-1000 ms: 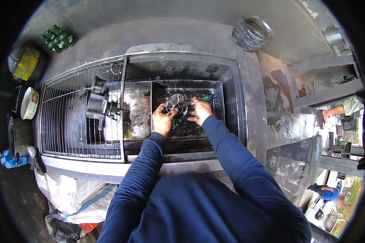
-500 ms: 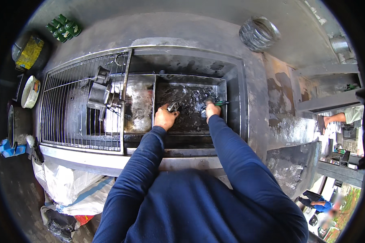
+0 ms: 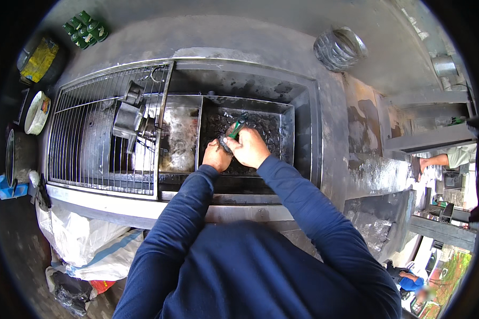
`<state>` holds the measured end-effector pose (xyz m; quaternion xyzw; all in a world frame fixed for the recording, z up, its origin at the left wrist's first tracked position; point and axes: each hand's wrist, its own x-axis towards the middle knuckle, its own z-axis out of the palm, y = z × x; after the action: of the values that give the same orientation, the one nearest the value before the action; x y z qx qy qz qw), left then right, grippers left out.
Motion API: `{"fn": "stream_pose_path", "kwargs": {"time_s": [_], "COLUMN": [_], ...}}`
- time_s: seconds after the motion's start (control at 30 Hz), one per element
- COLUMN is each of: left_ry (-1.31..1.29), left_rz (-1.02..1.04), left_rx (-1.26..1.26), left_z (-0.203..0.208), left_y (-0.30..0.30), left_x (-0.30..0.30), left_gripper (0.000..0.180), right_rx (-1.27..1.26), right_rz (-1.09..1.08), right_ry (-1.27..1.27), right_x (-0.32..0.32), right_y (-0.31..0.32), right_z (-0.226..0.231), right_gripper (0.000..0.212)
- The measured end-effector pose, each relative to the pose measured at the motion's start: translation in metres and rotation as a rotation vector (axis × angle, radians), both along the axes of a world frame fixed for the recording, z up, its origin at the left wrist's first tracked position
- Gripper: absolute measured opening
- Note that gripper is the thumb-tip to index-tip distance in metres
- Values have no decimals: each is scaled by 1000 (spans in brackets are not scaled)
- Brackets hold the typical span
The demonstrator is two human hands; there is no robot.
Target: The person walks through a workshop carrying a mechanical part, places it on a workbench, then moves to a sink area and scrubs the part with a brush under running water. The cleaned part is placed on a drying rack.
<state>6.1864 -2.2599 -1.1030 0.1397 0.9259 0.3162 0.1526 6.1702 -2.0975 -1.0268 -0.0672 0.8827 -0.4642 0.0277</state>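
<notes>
A dark metal tray (image 3: 288, 130) holding black, oily liquid lies inside a long sink-like basin. Over it, my left hand (image 3: 216, 157) is closed round a small, dark metal part (image 3: 225, 145), mostly hidden by my fingers. My right hand (image 3: 250, 148) grips a tool with a green handle (image 3: 236, 129), probably a brush, and meets the left hand at the part. The tool's working end is hidden. Left of the tray, a larger metal casting (image 3: 126, 121) with round housings rests on a wire rack (image 3: 82, 138).
Green bottles (image 3: 85, 31) stand at the far left, with a white tub (image 3: 37, 112) and a dark pot (image 3: 20, 155) nearer. A coiled metallic duct (image 3: 339, 49) sits at the far right. White sacking (image 3: 80, 234) hangs below the basin's front ledge. People show beyond at the right.
My right hand has come left from the tray's right side, bringing the green-handled tool to the metal part. My left hand stays at the tray's left side, still holding the part.
</notes>
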Motion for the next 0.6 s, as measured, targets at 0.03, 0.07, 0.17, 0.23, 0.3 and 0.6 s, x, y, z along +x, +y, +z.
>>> {"fn": "stream_pose_path", "kwargs": {"time_s": [0.03,0.07,0.17,0.23,0.3,0.6], "left_ry": [-15,2,6,1,-128,-63], "left_rz": [46,106,145,35,91,237], "left_rx": [44,77,127,57,94,185], "left_z": [1,2,5,6,8,23], "left_y": [1,1,2,2,2,4], "left_x": [0,3,5,4,2,5], "left_gripper": [33,31,31,35,42,41], "right_rx": [-18,90,102,214,93,76], "right_rz": [24,-135,-145,276,4,-121], "right_ry": [-63,-41,-41,123,-94,-27], "right_x": [1,-2,-2,0,0,11], "right_y": [-3,-2,-3,-4,-4,-4], "right_z": [3,6,14,16,17,12], "right_gripper": [15,15,17,18,17,15]}}
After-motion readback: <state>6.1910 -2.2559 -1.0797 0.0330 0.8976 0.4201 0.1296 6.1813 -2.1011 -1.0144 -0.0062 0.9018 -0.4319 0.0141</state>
